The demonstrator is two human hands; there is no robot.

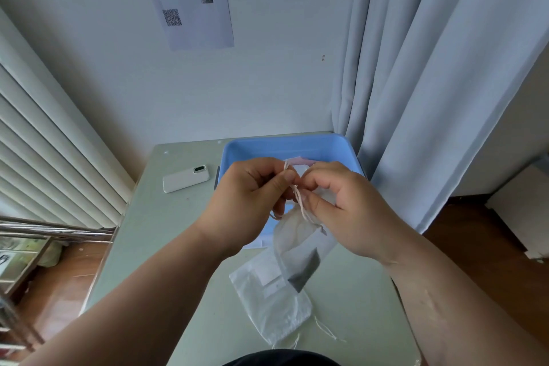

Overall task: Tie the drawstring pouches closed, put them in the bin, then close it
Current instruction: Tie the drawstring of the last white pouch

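A sheer white drawstring pouch [297, 246] with a dark card inside hangs in the air above the table, in front of the blue bin [285, 144]. My left hand [252, 196] pinches its cream drawstring [300, 202] near the top. My right hand [341, 205] pinches the same drawstring just to the right, close to the pouch's gathered neck. A second white pouch [267, 306] lies flat on the table below, its strings loose at the near end. Something pink and white shows inside the bin behind my fingers.
A white phone [185, 179] lies on the pale green table [154, 232] left of the bin. A grey curtain [430, 98] hangs close at the right, and a slatted panel stands at the left. Wooden floor shows on both sides.
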